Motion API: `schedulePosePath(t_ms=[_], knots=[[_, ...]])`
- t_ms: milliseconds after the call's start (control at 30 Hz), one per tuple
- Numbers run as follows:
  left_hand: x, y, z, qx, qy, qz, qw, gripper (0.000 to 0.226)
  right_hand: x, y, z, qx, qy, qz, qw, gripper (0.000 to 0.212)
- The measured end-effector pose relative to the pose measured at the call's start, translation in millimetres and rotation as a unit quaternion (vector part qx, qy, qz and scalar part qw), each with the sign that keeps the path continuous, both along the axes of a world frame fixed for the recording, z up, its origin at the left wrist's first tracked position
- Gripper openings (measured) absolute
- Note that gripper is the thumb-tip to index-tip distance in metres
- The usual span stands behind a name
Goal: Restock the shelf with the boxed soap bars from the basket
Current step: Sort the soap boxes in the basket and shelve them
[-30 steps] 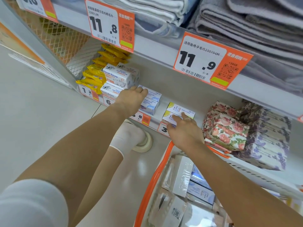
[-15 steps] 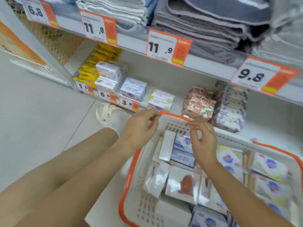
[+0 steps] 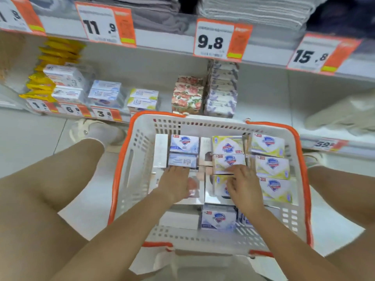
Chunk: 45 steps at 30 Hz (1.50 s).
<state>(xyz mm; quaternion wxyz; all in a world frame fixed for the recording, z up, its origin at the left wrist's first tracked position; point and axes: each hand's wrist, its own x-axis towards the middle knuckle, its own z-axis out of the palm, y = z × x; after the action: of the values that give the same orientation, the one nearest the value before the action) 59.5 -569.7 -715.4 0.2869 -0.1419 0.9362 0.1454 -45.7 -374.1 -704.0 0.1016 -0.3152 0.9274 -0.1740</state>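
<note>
A white basket with an orange rim point(image 3: 302, 159) sits on the floor between my knees, holding several boxed soap bars. Blue-and-white boxes point(image 3: 183, 143) stand at its left, yellow-and-white boxes point(image 3: 271, 166) at its right. My left hand point(image 3: 174, 184) reaches down with straight fingers touching the near edge of a blue box point(image 3: 182, 160). My right hand point(image 3: 244, 186) lies over the middle column, its spread fingers on a yellow box point(image 3: 227, 160). On the low shelf point(image 3: 263, 94) beyond the basket stand matching blue boxes point(image 3: 105, 93) and yellow boxes point(image 3: 143, 99).
Floral boxes point(image 3: 187, 94) and lavender boxes point(image 3: 222, 88) stand on the shelf behind the basket, yellow packs point(image 3: 43, 83) at far left. Orange price tags point(image 3: 105, 113) line the shelf edge. Folded towels point(image 3: 253, 9) fill the shelf above. A pale bag point(image 3: 343, 114) lies at right.
Both hands left the shelf, came back over the basket and dropped onto the boxes inside it. The view tilted down to centre on the basket.
</note>
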Motion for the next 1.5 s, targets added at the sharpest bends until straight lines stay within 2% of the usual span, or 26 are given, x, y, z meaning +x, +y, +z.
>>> schedulePosePath(t_ms=[100, 200, 300, 400, 500, 567, 633, 700, 767, 800, 833, 867, 900, 933, 967, 1000, 1067, 1133, 1200, 1300, 1367, 1400, 1467, 1500], knots=[[-0.7, -2.9, -3.2, -0.017, -0.043, -0.024, 0.999, 0.078, 8.3, 5.4, -3.4, 0.024, -0.017, 0.034, 0.999, 0.037], [-4.7, -6.4, -1.9, -0.035, -0.074, -0.040, 0.996, 0.081, 19.1, 6.8, -3.3, 0.035, -0.017, 0.068, 0.997, 0.037], [-11.4, -9.4, 4.8, -0.035, -0.066, -0.041, 0.996, 0.079, 26.4, 5.2, -1.2, 0.017, -0.022, 0.081, 0.996, 0.036], [-13.2, -15.8, 15.7, 0.062, -0.045, 0.031, 0.997, 0.069, 27.9, -0.4, 0.5, 0.011, -0.051, 0.078, 0.996, 0.034], [-9.5, -26.8, 26.5, 0.185, -0.019, 0.136, 0.973, 0.055, 25.7, -12.3, 11.2, -0.010, -0.152, 0.011, 0.988, 0.037], [-10.1, -38.4, 38.9, 0.235, 0.005, 0.184, 0.954, 0.046, 24.0, -23.2, 21.8, -0.055, -0.248, -0.040, 0.966, 0.055], [-13.8, -48.8, 54.7, 0.315, 0.008, 0.226, 0.922, 0.041, 22.2, -36.5, 37.8, -0.130, -0.389, -0.083, 0.908, 0.066], [-18.8, -55.6, 70.5, 0.378, -0.008, 0.238, 0.895, 0.040, 18.7, -45.6, 49.6, -0.174, -0.484, -0.109, 0.851, 0.054], [-21.0, -57.3, 77.5, 0.414, -0.009, 0.261, 0.872, 0.035, 12.7, -50.3, 58.2, -0.189, -0.514, -0.122, 0.828, 0.036], [-20.0, -56.8, 78.4, 0.420, 0.011, 0.303, 0.856, 0.033, 9.9, -51.0, 61.3, -0.191, -0.513, -0.131, 0.826, 0.032], [-17.3, -56.1, 75.1, 0.400, 0.055, 0.367, 0.838, 0.035, 7.3, -50.2, 61.2, -0.188, -0.505, -0.144, 0.830, 0.030], [-11.3, -55.5, 68.7, 0.336, 0.120, 0.434, 0.827, 0.038, 5.4, -48.3, 58.9, -0.185, -0.492, -0.161, 0.836, 0.029], [-2.7, -55.1, 61.7, 0.231, 0.185, 0.471, 0.831, 0.040, 3.7, -45.7, 55.4, -0.186, -0.480, -0.181, 0.838, 0.028], [8.3, -53.1, 54.0, 0.122, 0.210, 0.475, 0.846, 0.040, 2.2, -43.1, 53.0, -0.188, -0.471, -0.203, 0.838, 0.027], [19.5, -50.0, 47.0, 0.052, 0.189, 0.464, 0.864, 0.040, 1.1, -39.4, 48.7, -0.190, -0.465, -0.223, 0.835, 0.025], [29.5, -45.5, 39.0, 0.024, 0.139, 0.453, 0.880, 0.040, 0.9, -36.9, 45.9, -0.191, -0.463, -0.239, 0.832, 0.023], [43.0, -33.8, 24.9, 0.029, 0.034, 0.429, 0.902, 0.048, 1.5, -32.5, 39.6, -0.194, -0.462, -0.262, 0.825, 0.028], [47.6, -21.5, 15.2, 0.044, -0.026, 0.397, 0.916, 0.061, 2.3, -30.1, 34.9, -0.195, -0.455, -0.271, 0.826, 0.042], [50.0, -15.9, 7.8, 0.051, -0.034, 0.387, 0.920, 0.066, 1.9, -29.1, 36.7, -0.183, -0.447, -0.268, 0.833, 0.049], [52.3, -28.9, 7.3, 0.046, -0.028, 0.399, 0.915, 0.049, -5.3, -27.3, 41.0, -0.190, -0.442, -0.254, 0.839, 0.026], [48.7, -46.6, 18.6, 0.083, -0.055, 0.406, 0.909, 0.036, -11.1, -28.1, 48.0, -0.217, -0.452, -0.256, 0.827, 0.021], [45.9, -55.9, 28.4, 0.118, -0.069, 0.408, 0.903, 0.028, -13.6, -29.1, 51.5, -0.234, -0.466, -0.265, 0.811, 0.028], [41.0, -71.6, 56.9, 0.210, -0.097, 0.407, 0.884, 0.017, -18.8, -29.4, 54.4, -0.268, -0.502, -0.283, 0.772, 0.041], [39.6, -78.4, 71.3, 0.273, -0.109, 0.403, 0.867, 0.020, -20.7, -28.7, 57.7, -0.286, -0.513, -0.283, 0.758, 0.036]])
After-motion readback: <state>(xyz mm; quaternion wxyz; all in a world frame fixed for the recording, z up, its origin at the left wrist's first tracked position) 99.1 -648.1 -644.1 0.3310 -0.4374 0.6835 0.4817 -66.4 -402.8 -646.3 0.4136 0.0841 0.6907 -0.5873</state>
